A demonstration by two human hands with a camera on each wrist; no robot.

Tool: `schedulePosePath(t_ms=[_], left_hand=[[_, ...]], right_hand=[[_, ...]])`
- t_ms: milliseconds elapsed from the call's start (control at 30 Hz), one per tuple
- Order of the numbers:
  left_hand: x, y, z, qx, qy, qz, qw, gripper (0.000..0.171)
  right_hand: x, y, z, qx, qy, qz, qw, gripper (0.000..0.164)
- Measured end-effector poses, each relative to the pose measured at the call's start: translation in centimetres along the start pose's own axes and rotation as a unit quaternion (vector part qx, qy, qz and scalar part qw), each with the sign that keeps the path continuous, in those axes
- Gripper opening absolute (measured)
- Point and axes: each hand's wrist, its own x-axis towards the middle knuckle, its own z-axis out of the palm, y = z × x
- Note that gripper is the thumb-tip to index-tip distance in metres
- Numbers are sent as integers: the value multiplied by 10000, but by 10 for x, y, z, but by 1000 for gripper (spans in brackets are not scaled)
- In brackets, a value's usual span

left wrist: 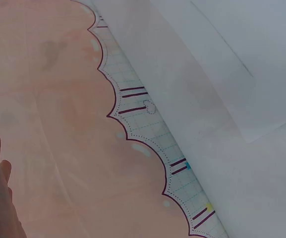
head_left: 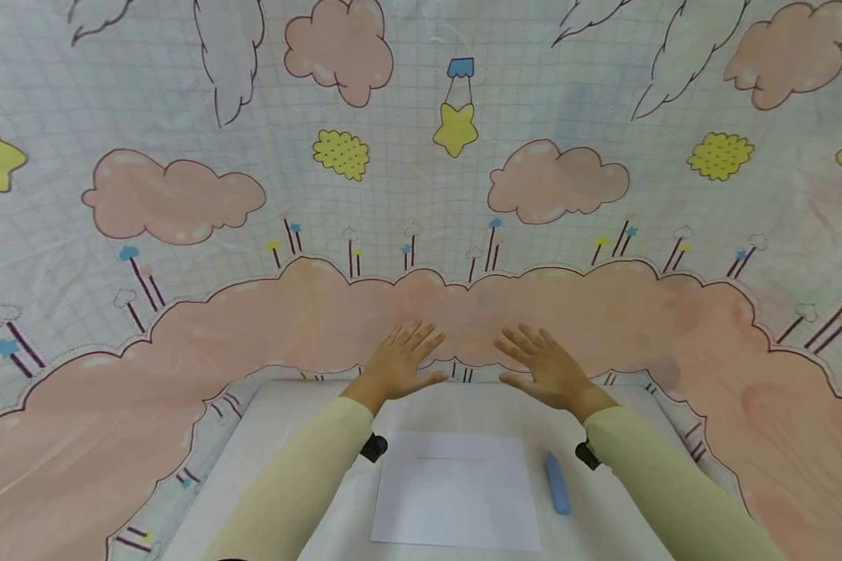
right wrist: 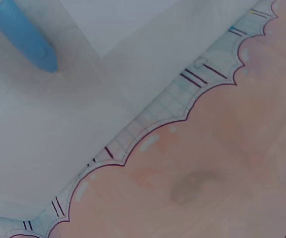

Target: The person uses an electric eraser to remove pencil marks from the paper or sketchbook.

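Observation:
My left hand (head_left: 398,365), fingers spread, is held out past the far edge of a white board, holding nothing. Level with it, my right hand (head_left: 549,366) is also spread and holds nothing. Whether either palm touches the cloth I cannot tell. Between the forearms a white sheet of paper (head_left: 456,499) lies on the board, with a thin straight line near its far edge. Right of the paper lies a chunky blue tool (head_left: 557,485) with a tapered tip; the right wrist view shows a small raised button on this blue tool (right wrist: 25,37). Its exact kind is unclear.
The white board (head_left: 302,436) rests on a patterned cloth (head_left: 603,304) printed with pink clouds, stars and feathers. In the left wrist view, the board's straight edge borders the cloth. A small black device sits at each wrist.

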Motion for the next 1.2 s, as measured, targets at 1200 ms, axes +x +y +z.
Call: schedulePosePath(t_ms=[1200], left_hand=[[-91,15,166,-1137,385,-879,9889,72]], right_hand=[[-116,-3,152,1780,-92,1869,9661,58]])
